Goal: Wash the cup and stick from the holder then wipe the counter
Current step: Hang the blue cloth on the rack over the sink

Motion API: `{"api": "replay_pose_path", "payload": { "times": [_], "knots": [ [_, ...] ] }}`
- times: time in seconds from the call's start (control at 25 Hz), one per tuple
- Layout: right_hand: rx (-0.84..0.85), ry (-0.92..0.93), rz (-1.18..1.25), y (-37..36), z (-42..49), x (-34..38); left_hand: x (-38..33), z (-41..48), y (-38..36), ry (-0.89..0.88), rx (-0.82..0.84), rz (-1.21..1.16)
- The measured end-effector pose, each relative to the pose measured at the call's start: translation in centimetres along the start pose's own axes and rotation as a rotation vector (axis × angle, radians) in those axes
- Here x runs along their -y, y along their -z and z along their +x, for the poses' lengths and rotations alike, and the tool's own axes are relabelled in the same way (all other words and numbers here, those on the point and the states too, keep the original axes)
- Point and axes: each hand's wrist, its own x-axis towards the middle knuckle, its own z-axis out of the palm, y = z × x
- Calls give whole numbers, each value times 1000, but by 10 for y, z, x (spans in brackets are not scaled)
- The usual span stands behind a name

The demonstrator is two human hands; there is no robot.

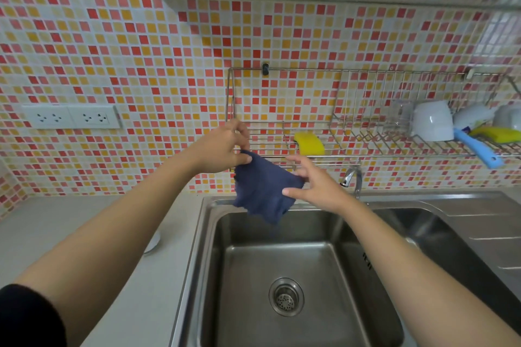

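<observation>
A dark blue cloth (262, 191) hangs over the back of the steel sink (282, 262), stretched between both hands. My left hand (220, 149) pinches its upper left corner just below the wire rack (282, 138). My right hand (315, 183) pinches the cloth's right edge with thumb and fingers. A white cup (432, 120) lies upside down in the wire holder (423, 146) on the wall at the right. A blue-handled stick (476, 149) pokes out of that holder beside the cup.
A yellow sponge (309, 144) sits on the rack above the faucet (351, 177). Another yellow sponge (499, 134) and white dishes lie at the holder's far right. The grey counter (56, 228) runs left of the sink, with a white object (153, 242) near my left forearm. Wall sockets (70, 117) are at left.
</observation>
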Motion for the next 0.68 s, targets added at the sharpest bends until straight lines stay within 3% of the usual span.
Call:
{"api": "replay_pose_path", "payload": {
  "times": [0.16,0.36,0.48,0.68],
  "knots": [
    [-171,84,-5,31,15,32,17,-1,21,105,-30,-76],
    [-444,223,204,78,55,86,14,39,81,96,-321,-76],
    [-473,242,218,95,79,98,15,65,103,77,-365,-35],
    [-367,97,147,98,108,64,37,97,70,131,-202,78]
  ]
}}
